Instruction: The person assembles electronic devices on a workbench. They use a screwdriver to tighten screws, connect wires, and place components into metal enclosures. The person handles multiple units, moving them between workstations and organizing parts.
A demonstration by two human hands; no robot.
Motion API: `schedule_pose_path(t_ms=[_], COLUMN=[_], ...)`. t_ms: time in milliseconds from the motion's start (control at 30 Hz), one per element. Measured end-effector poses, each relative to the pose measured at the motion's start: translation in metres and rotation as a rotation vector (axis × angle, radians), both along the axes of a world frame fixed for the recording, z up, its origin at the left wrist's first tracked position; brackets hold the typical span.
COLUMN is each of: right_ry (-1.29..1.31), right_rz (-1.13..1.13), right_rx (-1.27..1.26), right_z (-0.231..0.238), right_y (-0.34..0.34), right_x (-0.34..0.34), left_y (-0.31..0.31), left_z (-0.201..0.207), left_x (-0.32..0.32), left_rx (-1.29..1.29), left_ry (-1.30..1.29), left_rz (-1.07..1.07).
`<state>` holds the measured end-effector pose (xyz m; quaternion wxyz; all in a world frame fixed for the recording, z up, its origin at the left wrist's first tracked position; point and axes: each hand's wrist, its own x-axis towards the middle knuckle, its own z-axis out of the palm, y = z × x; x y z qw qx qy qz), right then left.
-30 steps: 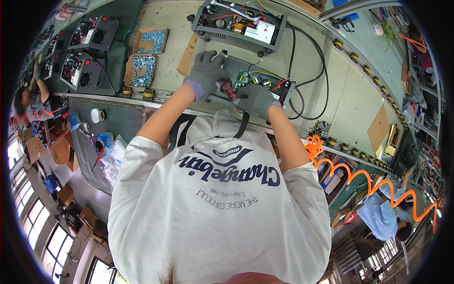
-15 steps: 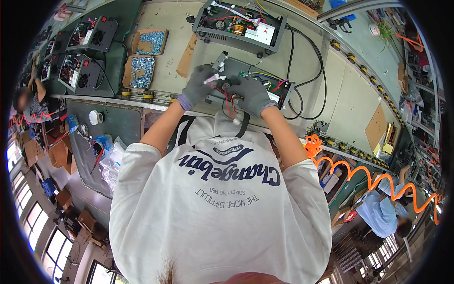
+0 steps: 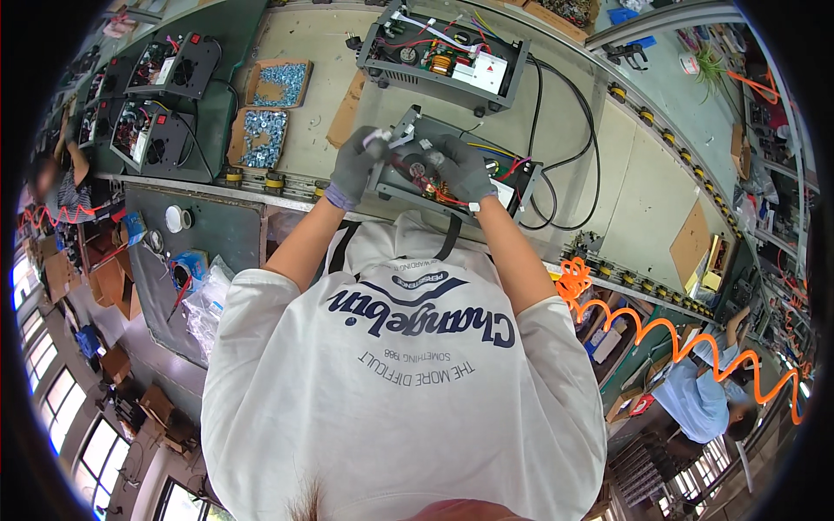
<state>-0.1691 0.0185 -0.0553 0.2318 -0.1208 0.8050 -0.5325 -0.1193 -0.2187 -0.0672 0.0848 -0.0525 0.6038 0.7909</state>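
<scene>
An open-topped dark grey metal case (image 3: 391, 184) with wires and circuit parts inside lies on the bench before me. My left hand (image 3: 352, 169), in a grey glove, is closed at the case's left side, a white plug connector (image 3: 377, 136) between thumb and fingers. Over the middle of the case, my gloved right hand (image 3: 465, 169) has its fingers bent together by a small white connector (image 3: 426, 144). Red wires (image 3: 445, 198) run beneath that hand to a white plug (image 3: 474, 207) near its wrist. The right fingertips are partly hidden.
Behind stands a second open case (image 3: 417, 74) with a coil and boards; black cables (image 3: 593, 130) loop at its right. Two cardboard trays of screws (image 3: 261, 139) sit left, near several finished-looking units (image 3: 156, 130). An orange coiled hose (image 3: 660, 317) hangs at right. Other people work farther off.
My hands have drawn apart, the left lifting a white connector up and leftward. The red wires that hung over the front edge now lie to the right, under my right hand.
</scene>
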Motion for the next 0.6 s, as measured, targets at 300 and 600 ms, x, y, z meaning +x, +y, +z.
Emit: schedule_pose_path(t_ms=[300,600], right_ry=[0.351,0.264], right_rz=[0.201,0.337], right_rx=[0.719,0.788], right_z=[0.015,-0.015], right_y=[-0.034,-0.050], right_x=[-0.017,-0.015], left_y=[0.010,0.013], left_z=[-0.001,-0.007], left_x=[-0.004,-0.004], left_rx=[-0.159,-0.130], left_ry=[0.043,-0.003], left_rz=[0.159,0.216])
